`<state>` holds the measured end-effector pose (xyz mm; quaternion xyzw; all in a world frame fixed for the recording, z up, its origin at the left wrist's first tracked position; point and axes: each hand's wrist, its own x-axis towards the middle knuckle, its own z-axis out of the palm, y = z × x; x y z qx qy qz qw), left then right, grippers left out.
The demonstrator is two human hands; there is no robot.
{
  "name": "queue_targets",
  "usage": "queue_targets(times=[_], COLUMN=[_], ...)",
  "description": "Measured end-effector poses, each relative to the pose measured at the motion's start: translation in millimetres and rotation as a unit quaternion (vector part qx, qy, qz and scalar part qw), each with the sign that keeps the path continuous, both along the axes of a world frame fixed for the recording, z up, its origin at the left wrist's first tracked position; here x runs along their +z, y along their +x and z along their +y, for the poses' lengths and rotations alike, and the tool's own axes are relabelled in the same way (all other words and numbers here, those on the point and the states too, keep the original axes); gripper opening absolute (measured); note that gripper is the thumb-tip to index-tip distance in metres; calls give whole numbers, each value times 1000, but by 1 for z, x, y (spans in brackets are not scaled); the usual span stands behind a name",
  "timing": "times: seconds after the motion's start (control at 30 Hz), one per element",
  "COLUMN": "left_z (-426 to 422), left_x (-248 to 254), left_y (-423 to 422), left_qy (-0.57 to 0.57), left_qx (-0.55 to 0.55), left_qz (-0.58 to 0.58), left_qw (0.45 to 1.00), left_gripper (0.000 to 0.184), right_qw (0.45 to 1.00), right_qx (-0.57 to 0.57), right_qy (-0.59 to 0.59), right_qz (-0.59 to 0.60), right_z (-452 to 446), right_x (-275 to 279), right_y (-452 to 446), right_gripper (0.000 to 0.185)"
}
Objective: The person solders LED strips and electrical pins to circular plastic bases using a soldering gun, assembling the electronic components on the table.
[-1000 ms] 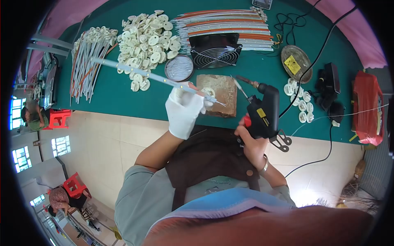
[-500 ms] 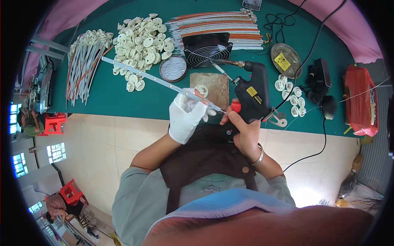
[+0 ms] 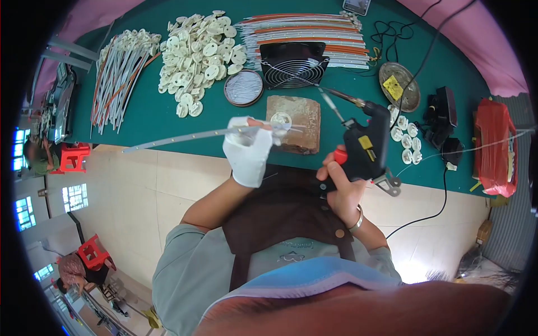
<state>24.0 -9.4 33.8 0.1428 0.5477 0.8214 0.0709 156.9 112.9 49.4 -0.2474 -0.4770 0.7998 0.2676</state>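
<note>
My left hand [image 3: 246, 151], in a white glove with bare fingertips, pinches a long white LED strip [image 3: 188, 136] near its right end. Thin wires stick out of that end over a brown block [image 3: 310, 126]. A round white disc [image 3: 281, 120] lies on the block. My right hand [image 3: 343, 182] is wrapped round a black soldering gun [image 3: 364, 147] with a red trigger; its tip points up and left, above the block's right side. Behind the block stands a black fan [image 3: 293, 66], beside a round dish of thin white pieces [image 3: 244, 88].
White discs [image 3: 196, 53] are heaped at the back left, beside bundled strips [image 3: 120, 84]. More strips [image 3: 308, 36] lie behind the fan. At right are a metal dish [image 3: 412, 84] with a yellow sponge, several discs [image 3: 406, 137], cables and a red bag [image 3: 494, 148]. Two people sit far left.
The strip's far left end has swung down toward the table's front edge. My right hand first came to the wires, then moved back right with the soldering gun.
</note>
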Motion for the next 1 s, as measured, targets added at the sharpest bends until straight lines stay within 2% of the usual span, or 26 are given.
queue_targets(times=[0.1, 0.23, 0.27, 0.37, 0.4, 0.5, 0.6, 0.7, 0.73, 0.83, 1.0], left_z=[-7, -8, -9, -10, -11, -13, -12, -13, -14, -12, -11], left_x=[-8, -19, -21, -23, -21, -23, -22, -24, -24, -21, -20], left_y=[-18, -22, -22, -24, -24, -24, -25, -25, -24, -24, -24], left_qy=[-13, -27, -29, -25, -18, -19, -22, -10, -4, -1, 1], left_qx=[32, 31, 32, 29, 24, 15, 18, 20, 19, 37, 35], left_qz=[-31, -81, -79, -89, -104, -107, -108, -105, -102, -100, -124], left_qw=[999, 996, 996, 995, 994, 994, 994, 994, 995, 994, 992], left_gripper=[13, 13, 13, 14, 15, 16, 17, 17, 17, 15, 15], right_qw=[998, 985, 988, 948, 942, 937, 909, 873, 880, 891, 883], right_qx=[58, 128, 114, 153, 148, 153, 132, 166, 176, 160, 172], right_qy=[15, 103, 63, 237, 254, 258, 355, 424, 394, 391, 391], right_qz=[5, -61, -84, -150, -163, -179, -176, -175, -196, -163, -195], right_z=[15, 16, 14, 23, 21, 17, 12, 12, 12, 11, 10], right_x=[-15, -30, -30, -65, -67, -62, -64, -41, -45, -48, -50], right_y=[17, 37, 39, 57, 57, 54, 51, 41, 43, 43, 44], right_gripper=[35, 27, 16, 21, 27, 28, 30, 32, 33, 33, 35])
